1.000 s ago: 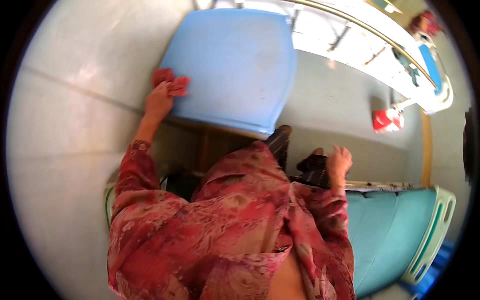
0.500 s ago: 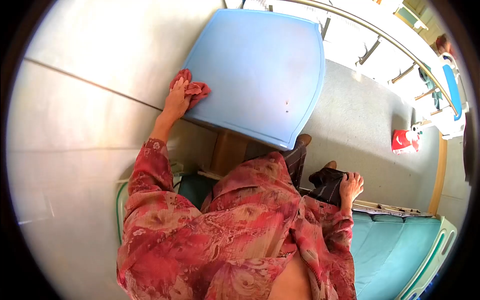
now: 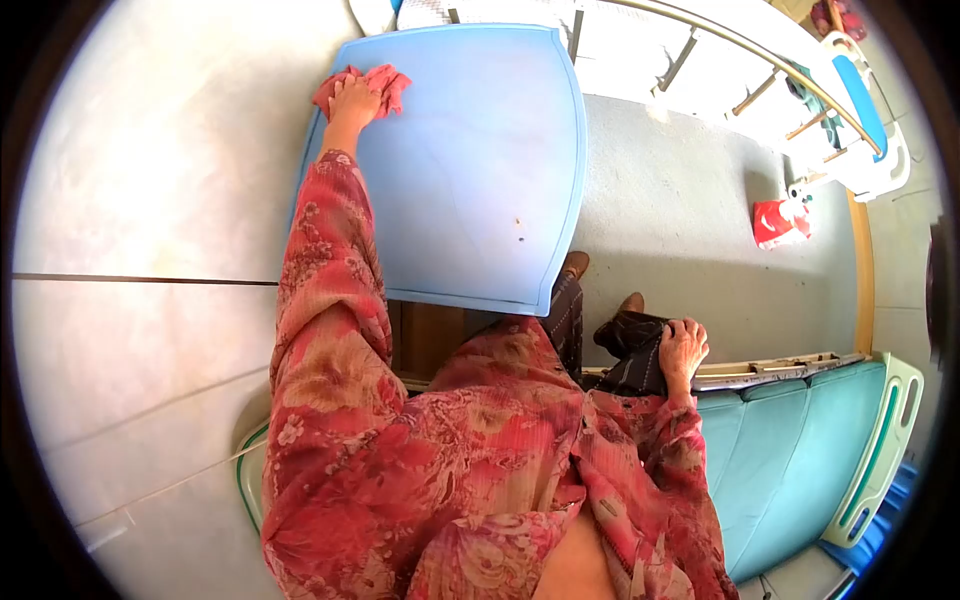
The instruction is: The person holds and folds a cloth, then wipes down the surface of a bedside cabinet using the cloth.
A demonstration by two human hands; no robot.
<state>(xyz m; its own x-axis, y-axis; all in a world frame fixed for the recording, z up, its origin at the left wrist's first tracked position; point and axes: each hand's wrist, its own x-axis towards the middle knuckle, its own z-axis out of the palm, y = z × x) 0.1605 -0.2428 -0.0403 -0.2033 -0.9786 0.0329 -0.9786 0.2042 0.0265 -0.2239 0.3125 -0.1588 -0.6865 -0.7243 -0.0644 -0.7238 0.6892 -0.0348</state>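
Observation:
A crumpled red cloth [image 3: 388, 88] lies under my left hand [image 3: 354, 101], near the far left corner of the blue tabletop [image 3: 470, 150]. The fingers press on the cloth and hold it against the surface. Two small dark spots show on the tabletop's near right part. My right hand [image 3: 683, 350] rests on my knee, on the dark striped trousers [image 3: 637, 350], with its fingers slightly spread and nothing in them.
Behind me is a bed with a teal mattress [image 3: 765, 460] and a pale end board [image 3: 880, 450]. A railed bed [image 3: 780, 75] stands across the grey floor [image 3: 680, 200], beside a red bag [image 3: 780, 225]. The wall [image 3: 150, 180] is at the left.
My left hand has moved with the red cloth from the near left edge of the tabletop to its far left corner. My right hand has come down onto my knee. The view has shifted.

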